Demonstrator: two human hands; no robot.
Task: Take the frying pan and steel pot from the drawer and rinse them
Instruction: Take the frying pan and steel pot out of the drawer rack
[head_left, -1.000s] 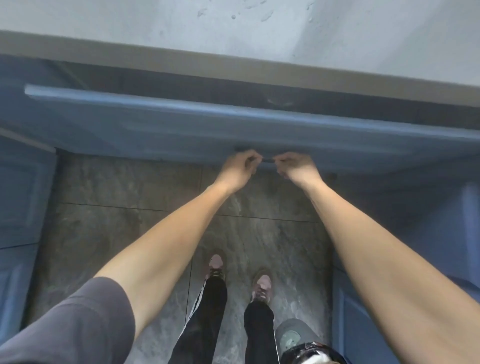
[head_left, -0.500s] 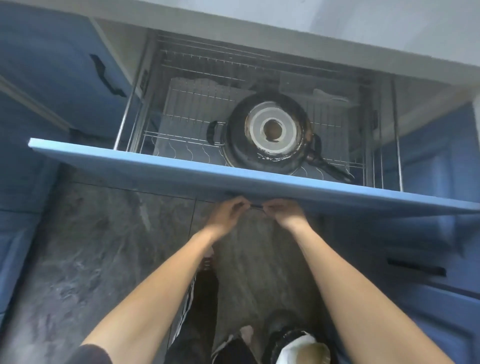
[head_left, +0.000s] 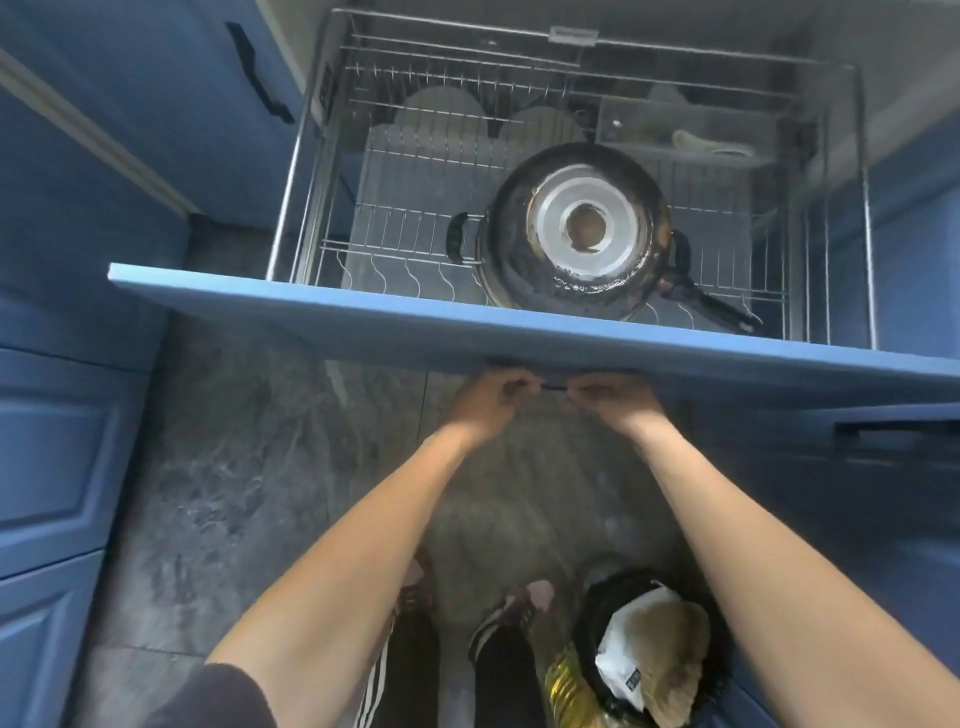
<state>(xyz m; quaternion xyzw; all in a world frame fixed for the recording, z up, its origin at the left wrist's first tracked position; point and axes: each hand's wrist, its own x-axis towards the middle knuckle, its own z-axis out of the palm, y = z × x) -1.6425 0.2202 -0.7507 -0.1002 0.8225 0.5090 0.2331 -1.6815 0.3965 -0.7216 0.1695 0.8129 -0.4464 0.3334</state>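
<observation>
- The drawer (head_left: 519, 332) stands pulled out, its blue front running across the view from lower left to right.
- The left hand (head_left: 480, 400) and the right hand (head_left: 613, 400) sit side by side under the front's lower edge, fingers curled round the dark handle (head_left: 555, 387); a short piece of the handle shows between them.
- Inside the drawer is a wire rack (head_left: 415, 228).
- The pan (head_left: 576, 231) lies upside down on the rack, toward the right half and close behind the front, its round blackened bottom up with a pale metal disc in the middle.
- The pan's long handle (head_left: 711, 306) points to the lower right, toward the drawer's right front corner; its long axis runs diagonally from upper left to lower right.
- A short loop grip (head_left: 457, 239) sticks out on the opposite side, to the left.
- A steel pot cannot be made out; whether one is under the pan, I cannot tell.
- Pale plates (head_left: 441, 119) stand at the back of the rack.
- A clear tray (head_left: 685, 130) sits at the back right.
- Blue cabinets (head_left: 78, 208) flank the drawer.
- Below, on the grey floor (head_left: 234, 467), the person's shoes show, and a bin (head_left: 654, 639) with rubbish stands just to their right.
</observation>
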